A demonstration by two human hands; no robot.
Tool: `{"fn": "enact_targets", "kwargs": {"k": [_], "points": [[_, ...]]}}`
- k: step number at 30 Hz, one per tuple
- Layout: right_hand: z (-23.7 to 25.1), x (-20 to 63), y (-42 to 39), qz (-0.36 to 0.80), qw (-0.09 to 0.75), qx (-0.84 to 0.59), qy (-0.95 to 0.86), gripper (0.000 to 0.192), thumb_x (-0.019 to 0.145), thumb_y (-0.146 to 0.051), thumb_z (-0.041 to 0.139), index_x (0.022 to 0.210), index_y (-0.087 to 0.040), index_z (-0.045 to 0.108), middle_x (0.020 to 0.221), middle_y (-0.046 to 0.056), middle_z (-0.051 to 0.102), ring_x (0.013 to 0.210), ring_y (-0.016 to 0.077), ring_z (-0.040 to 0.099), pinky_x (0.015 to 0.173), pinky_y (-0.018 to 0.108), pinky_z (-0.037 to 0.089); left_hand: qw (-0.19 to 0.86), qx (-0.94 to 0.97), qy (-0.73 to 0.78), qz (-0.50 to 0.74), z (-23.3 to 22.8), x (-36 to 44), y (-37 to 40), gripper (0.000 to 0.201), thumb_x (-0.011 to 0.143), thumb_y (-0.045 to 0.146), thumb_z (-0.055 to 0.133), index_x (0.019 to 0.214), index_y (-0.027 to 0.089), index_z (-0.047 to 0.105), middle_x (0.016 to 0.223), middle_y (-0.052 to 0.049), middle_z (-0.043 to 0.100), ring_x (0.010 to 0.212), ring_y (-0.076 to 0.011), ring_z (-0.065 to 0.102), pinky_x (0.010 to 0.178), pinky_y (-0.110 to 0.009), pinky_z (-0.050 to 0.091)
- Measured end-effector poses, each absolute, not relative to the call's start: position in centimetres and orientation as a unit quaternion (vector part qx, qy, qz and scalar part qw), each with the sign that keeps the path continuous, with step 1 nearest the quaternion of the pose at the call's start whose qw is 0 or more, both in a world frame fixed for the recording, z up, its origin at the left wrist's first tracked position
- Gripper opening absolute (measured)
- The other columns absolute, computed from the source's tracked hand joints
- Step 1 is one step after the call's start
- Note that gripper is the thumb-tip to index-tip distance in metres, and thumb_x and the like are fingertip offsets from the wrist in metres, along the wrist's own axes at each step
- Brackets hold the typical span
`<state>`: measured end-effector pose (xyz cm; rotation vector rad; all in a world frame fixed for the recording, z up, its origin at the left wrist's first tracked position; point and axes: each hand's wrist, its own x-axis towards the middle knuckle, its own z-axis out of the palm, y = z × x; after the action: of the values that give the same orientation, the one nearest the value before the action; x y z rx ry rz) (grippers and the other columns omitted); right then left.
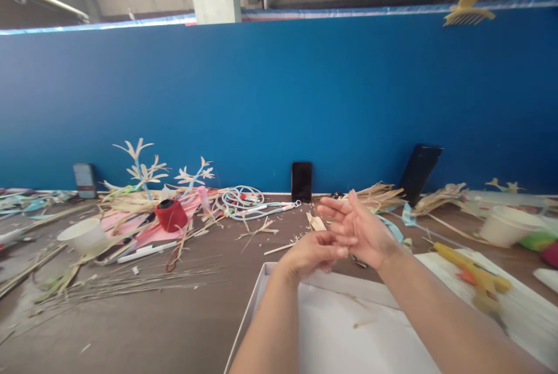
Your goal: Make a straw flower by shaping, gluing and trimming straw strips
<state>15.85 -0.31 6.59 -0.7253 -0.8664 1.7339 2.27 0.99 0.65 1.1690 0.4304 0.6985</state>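
My left hand [314, 253] reaches over the far rim of a shallow white box [340, 339], its fingers loosely extended to the right, with nothing visible in them. Right beside it, my right hand [361, 230] is raised with palm showing and fingers stretched out; it holds nothing. The two hands overlap in view, and I cannot tell if they touch. A few pale scraps [364, 323] lie inside the box. Just beyond the hands sits a piece of dry, pale husk [316, 222] among small shavings.
A black phone [301, 181] leans on the blue partition [279, 101]. To the left are a red thread spool [171, 215], a white cup [84, 237], thin sticks [174, 281] and straw flowers [147, 172]. A yellow glue gun [473, 272] and white tub [509, 226] are right.
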Motion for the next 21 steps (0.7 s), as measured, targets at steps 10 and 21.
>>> {"fn": "enact_targets", "kwargs": {"k": [10,21], "points": [[6.0,15.7,1.8,0.654,0.533,-0.361,-0.397,0.031,0.083,-0.043,0.055,0.091,-0.016,0.069,0.088,0.009,0.069,0.066,0.0111,0.060,0.056,0.019,0.052,0.700,0.530,0.306,0.368,-0.7,2.7,1.9,0.033,0.060,0.038,0.074,0.071,0.008,0.067,0.062,-0.005,0.063,0.051,-0.0096,0.056,0.052,-0.023,0.047],[7.4,32.4,-1.6,0.422,0.416,-0.684,-0.425,0.018,0.070,-0.033,0.069,0.085,-0.025,0.072,0.103,0.016,0.068,0.083,0.0280,0.067,0.070,0.041,0.050,0.710,0.397,0.323,0.484,-1.1,2.3,3.0,0.031,0.074,0.031,0.065,0.091,0.005,0.067,0.080,-0.013,0.068,0.063,-0.0127,0.063,0.058,-0.022,0.053]]}}
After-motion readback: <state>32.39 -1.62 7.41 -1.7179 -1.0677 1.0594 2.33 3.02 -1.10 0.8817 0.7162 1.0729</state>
